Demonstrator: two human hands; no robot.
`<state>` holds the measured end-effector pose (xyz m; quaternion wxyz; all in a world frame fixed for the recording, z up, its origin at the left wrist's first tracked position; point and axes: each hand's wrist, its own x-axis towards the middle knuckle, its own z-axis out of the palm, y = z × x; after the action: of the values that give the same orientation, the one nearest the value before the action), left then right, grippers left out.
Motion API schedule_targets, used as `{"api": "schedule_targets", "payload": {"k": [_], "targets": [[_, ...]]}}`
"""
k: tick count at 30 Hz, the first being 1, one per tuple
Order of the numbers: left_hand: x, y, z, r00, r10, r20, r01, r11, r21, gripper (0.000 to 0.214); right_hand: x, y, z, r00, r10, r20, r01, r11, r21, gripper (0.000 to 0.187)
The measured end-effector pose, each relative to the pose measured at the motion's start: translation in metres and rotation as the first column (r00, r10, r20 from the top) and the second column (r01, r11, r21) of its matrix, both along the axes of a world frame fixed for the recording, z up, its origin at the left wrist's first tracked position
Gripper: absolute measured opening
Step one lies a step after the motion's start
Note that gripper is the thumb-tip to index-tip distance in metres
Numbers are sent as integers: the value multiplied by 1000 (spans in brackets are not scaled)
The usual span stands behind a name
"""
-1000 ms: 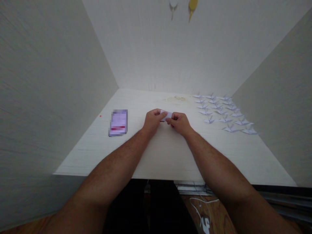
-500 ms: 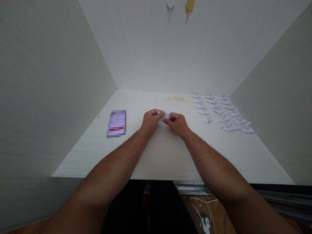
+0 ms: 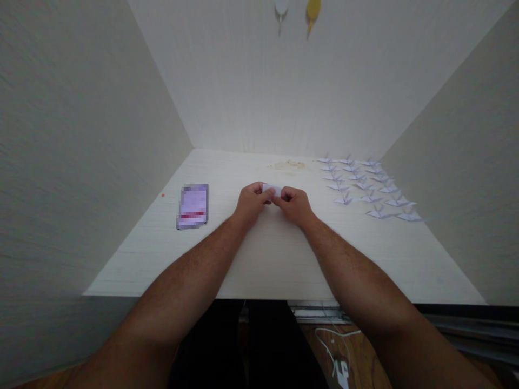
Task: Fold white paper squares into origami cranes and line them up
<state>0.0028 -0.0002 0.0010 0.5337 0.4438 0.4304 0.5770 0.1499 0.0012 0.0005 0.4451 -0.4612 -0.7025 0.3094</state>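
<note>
A small white piece of folded paper [image 3: 272, 189] is held between both hands above the middle of the white table. My left hand [image 3: 252, 203] pinches its left side, the thumb lying across the front of the sheet. On the right side, my right hand [image 3: 295, 204] grips the paper with curled fingers, its thumb close to the left one. Parts of the paper are covered by the fingers. Several folded paper cranes [image 3: 357, 177] stand in rows on the right part of the table, apart from my hands.
A blurred purple, flat rectangular object [image 3: 193, 205] lies on the table [image 3: 267, 259] at left. White panels enclose the table at the back and sides. A white hook [image 3: 280, 11] and a yellow hook [image 3: 313, 11] hang on the back panel. A white power strip [image 3: 343, 373] lies on the floor.
My left thumb has slid inward across the paper, and the two thumbs are now closer together. The paper stays in both hands. The view has shifted very slightly.
</note>
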Motion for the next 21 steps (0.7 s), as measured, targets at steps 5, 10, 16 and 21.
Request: {"api": "schedule_targets", "payload": {"k": [5, 10, 16, 21], "targets": [[-1, 1, 0, 1000, -16, 8, 16, 1000, -7, 30, 0, 2, -2, 999, -9, -46, 9, 1000, -13, 36], [-3, 2, 0, 999, -26, -22, 26, 1000, 5, 26, 1, 3, -1, 995, -18, -102, 16, 1000, -21, 37], [-4, 2, -2, 988, -75, -132, 82, 996, 46, 22, 3, 3, 6, 949, -24, -315, -35, 983, -178, 24], [-6, 1, -2, 977, -87, -192, 95, 995, 32, 22, 4, 7, 1, 918, -62, -391, -19, 979, -201, 21]]}}
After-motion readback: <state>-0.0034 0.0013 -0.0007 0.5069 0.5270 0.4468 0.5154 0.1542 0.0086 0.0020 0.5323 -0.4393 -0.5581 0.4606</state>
